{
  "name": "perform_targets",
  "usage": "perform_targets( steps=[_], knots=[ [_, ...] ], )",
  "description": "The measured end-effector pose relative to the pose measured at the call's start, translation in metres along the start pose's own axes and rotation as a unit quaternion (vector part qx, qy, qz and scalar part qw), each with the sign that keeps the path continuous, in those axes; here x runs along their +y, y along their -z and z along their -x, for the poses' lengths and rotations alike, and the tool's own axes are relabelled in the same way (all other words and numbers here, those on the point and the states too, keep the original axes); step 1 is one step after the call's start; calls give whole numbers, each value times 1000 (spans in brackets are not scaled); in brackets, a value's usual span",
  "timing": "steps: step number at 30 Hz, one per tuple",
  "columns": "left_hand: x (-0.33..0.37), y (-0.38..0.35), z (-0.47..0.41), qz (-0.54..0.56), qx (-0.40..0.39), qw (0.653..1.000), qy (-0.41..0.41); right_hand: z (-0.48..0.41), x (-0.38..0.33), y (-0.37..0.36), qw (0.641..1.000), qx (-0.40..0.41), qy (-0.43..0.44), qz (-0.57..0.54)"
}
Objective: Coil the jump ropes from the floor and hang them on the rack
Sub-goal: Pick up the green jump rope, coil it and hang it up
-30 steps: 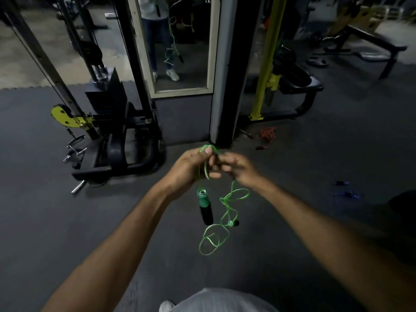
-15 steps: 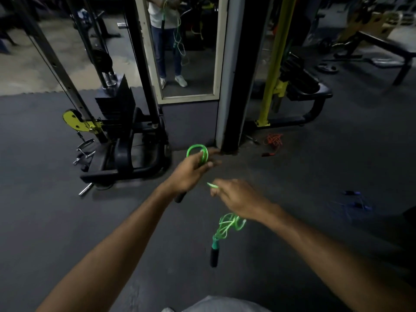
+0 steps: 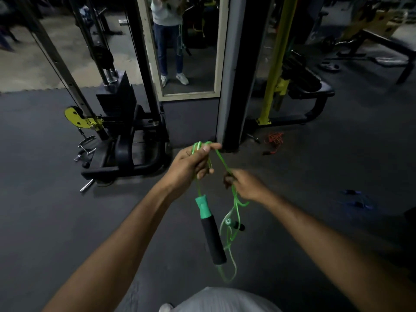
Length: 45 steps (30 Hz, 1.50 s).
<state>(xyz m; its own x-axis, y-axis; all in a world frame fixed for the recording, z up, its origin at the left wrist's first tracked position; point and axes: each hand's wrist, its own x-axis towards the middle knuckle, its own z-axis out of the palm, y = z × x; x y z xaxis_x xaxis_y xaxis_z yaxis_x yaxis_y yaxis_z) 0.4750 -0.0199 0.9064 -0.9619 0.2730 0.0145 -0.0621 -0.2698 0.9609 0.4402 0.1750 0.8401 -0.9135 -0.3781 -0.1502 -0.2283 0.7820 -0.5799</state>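
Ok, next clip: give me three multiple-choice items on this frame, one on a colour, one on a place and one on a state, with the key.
1. The jump rope held in the left hand and right hand is: A green; B blue; C orange.
2. The orange rope lies: A in the right hand; B on the floor by the foot of the black pillar; C over the left hand.
3. The handle with the black grip: A lies on the floor; B is gripped by the right hand; C hangs free below the left hand.

Key: 1 A, the strand running between both hands is bright green. 2 B, it sits in a small heap on the floor just right of the pillar's foot. 3 C, it dangles on its cord under the left hand, with neither hand on it.
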Motion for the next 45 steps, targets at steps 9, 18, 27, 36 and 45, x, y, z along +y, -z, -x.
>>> perform_targets(
  steps=[9,18,27,36,45],
  knots=[
    [-22,1,-9,-69,56,996,-16,21,-27,-22,987,-6,99,128],
    [-30,35,14,-578,-39,814,-33,14,-48,13,983,46,139,114],
    [-44,31,17,-557,30,827,-71,36,-11,-20,966,51,-52,-247],
    [-55,31,17,-424,93,901,8,52,21,11,747,54,-150,-645],
    [-9,-1,-18,-258,58,964,-39,25,-21,-45,887,124,-152,-418]
  ],
)
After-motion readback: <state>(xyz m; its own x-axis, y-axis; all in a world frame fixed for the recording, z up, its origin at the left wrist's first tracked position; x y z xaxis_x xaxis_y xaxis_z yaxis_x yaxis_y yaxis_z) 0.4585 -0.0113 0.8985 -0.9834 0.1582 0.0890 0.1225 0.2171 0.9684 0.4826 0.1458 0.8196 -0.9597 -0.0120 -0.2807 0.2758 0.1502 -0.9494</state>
